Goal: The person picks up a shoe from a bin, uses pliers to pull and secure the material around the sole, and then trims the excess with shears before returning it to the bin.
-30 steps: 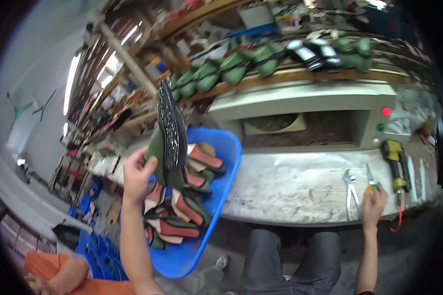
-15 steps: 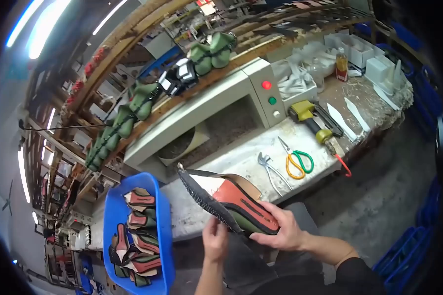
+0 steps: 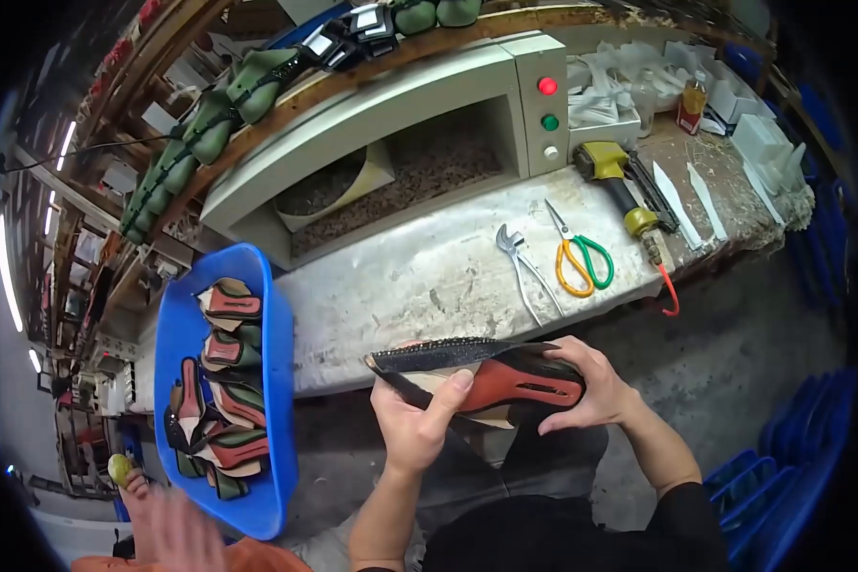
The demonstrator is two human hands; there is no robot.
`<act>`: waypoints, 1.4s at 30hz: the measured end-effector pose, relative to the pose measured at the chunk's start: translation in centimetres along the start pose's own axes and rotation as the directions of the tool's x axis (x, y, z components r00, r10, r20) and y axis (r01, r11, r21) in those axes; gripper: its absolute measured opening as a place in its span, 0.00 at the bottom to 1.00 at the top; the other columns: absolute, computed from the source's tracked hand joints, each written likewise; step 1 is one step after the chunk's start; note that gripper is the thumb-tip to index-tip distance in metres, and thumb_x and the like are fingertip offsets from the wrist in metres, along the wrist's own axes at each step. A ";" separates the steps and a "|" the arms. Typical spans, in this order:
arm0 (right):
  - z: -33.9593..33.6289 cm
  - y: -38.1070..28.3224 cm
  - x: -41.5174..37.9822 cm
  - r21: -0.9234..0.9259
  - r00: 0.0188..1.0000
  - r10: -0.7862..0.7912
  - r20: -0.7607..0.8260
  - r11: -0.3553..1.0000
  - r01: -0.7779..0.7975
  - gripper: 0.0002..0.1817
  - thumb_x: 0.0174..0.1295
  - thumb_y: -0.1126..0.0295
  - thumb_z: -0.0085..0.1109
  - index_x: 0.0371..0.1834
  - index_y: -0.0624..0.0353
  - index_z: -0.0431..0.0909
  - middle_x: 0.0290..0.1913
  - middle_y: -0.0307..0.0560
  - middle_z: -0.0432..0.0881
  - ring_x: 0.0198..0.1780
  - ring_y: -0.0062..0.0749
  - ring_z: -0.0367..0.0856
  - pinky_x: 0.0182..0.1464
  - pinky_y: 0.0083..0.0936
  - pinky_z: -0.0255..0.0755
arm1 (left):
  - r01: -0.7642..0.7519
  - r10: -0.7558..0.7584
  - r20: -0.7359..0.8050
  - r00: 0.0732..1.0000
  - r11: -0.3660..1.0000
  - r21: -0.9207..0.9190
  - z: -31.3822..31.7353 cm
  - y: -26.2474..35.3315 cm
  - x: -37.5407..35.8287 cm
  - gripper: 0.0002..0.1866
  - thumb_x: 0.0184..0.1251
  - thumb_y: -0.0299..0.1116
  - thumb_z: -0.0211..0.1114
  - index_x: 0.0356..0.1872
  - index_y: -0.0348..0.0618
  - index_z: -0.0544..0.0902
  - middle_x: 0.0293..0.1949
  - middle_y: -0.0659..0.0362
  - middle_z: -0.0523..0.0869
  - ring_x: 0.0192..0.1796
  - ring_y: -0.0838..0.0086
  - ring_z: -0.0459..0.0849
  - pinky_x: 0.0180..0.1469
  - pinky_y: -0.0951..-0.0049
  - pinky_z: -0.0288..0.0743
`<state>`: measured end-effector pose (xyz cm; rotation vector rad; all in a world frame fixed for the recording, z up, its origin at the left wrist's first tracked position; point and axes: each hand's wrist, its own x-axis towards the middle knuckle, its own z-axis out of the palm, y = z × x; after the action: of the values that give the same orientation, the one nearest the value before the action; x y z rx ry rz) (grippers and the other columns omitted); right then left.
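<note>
Both hands hold a half-made shoe (image 3: 524,379) in front of the bench, its underside turned up towards me. It has a red insole board, a pale toe area and a black upper with a studded edge standing up around it. My left hand (image 3: 418,412) is closed around the toe end, thumb pressed on the pale area. At the heel end, my right hand (image 3: 589,386) grips with thumb and fingers. Lasting pincers (image 3: 517,255) and scissors (image 3: 582,262) with orange and green handles lie on the bench beyond the shoe.
Several similar shoes fill a blue tub (image 3: 276,381) at left. A grey machine (image 3: 534,124) with lit buttons stands behind the bench (image 3: 391,276). A yellow-black air tool (image 3: 620,186) lies at right. Another person's hand (image 3: 176,529) reaches in at lower left, blurred.
The shoe has turned from steeply tilted to nearly level and come lower. My left hand has moved from its side edge onto the toe. Another person's hands now appear at lower left.
</note>
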<state>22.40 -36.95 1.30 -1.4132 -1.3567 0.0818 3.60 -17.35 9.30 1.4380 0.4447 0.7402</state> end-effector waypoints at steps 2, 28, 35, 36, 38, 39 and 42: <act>-0.3 1.3 -0.3 0.157 0.996 0.029 0.079 0.987 -0.041 0.28 0.55 0.66 0.85 0.57 0.66 0.85 0.54 0.56 0.90 0.48 0.47 0.88 0.51 0.33 0.83 | 0.008 -0.004 -0.058 0.998 0.997 0.071 0.6 0.6 -0.4 0.25 0.60 0.18 0.79 0.59 0.34 0.82 0.50 0.50 0.93 0.47 0.67 0.90 0.57 0.70 0.83; -10.1 8.1 1.0 0.886 0.798 0.586 -0.141 0.434 -0.162 0.18 0.84 0.68 0.47 0.70 0.61 0.72 0.36 0.41 0.77 0.38 0.23 0.73 0.43 0.19 0.68 | 0.023 -0.101 -0.177 0.979 0.917 -0.398 1.4 -15.6 4.0 0.38 0.74 0.19 0.69 0.81 0.41 0.63 0.65 0.49 0.82 0.53 0.71 0.82 0.62 0.77 0.76; -3.2 1.1 -4.5 0.728 0.745 0.667 0.002 0.510 -0.458 0.13 0.86 0.69 0.51 0.65 0.66 0.73 0.28 0.40 0.76 0.28 0.26 0.71 0.34 0.26 0.70 | -0.198 0.324 -0.206 0.923 0.863 0.465 -0.1 -14.4 2.0 0.50 0.66 0.17 0.73 0.86 0.46 0.55 0.79 0.45 0.73 0.67 0.58 0.80 0.71 0.63 0.75; -2.3 0.2 -4.3 0.737 0.743 0.670 0.006 0.499 -0.456 0.13 0.86 0.69 0.51 0.65 0.66 0.73 0.28 0.40 0.76 0.28 0.26 0.71 0.34 0.26 0.70 | -0.312 0.377 0.032 0.926 0.713 0.628 0.5 -11.6 2.9 0.47 0.64 0.18 0.74 0.84 0.45 0.61 0.77 0.45 0.75 0.69 0.54 0.80 0.71 0.60 0.75; -1.0 -1.1 -3.7 0.431 0.720 0.669 0.184 0.603 -0.671 0.12 0.85 0.67 0.54 0.61 0.65 0.76 0.31 0.44 0.81 0.28 0.32 0.77 0.36 0.29 0.74 | -0.570 0.295 0.491 0.820 0.327 0.754 1.5 -8.1 4.8 0.42 0.61 0.20 0.75 0.79 0.45 0.74 0.74 0.46 0.80 0.73 0.48 0.79 0.73 0.54 0.76; -0.4 -0.9 -3.6 0.439 0.720 0.667 0.188 0.599 -0.670 0.12 0.85 0.67 0.54 0.61 0.65 0.76 0.31 0.44 0.81 0.28 0.32 0.77 0.36 0.29 0.74 | -0.567 0.289 0.492 0.821 0.320 0.759 1.5 -8.2 5.8 0.42 0.61 0.20 0.75 0.79 0.45 0.74 0.74 0.46 0.80 0.73 0.48 0.79 0.73 0.54 0.76; 1.4 0.3 -4.0 0.150 0.779 0.589 0.216 0.768 -0.622 0.11 0.83 0.67 0.57 0.58 0.64 0.77 0.34 0.50 0.85 0.30 0.39 0.82 0.36 0.32 0.76 | -0.582 0.051 0.656 0.753 0.516 0.628 1.9 -9.1 9.1 0.33 0.58 0.22 0.74 0.69 0.45 0.85 0.69 0.48 0.86 0.71 0.46 0.83 0.70 0.54 0.80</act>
<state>20.29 -38.84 -1.84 -1.6346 -0.9197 0.7657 13.05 -12.18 2.01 2.6068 -0.0251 0.3315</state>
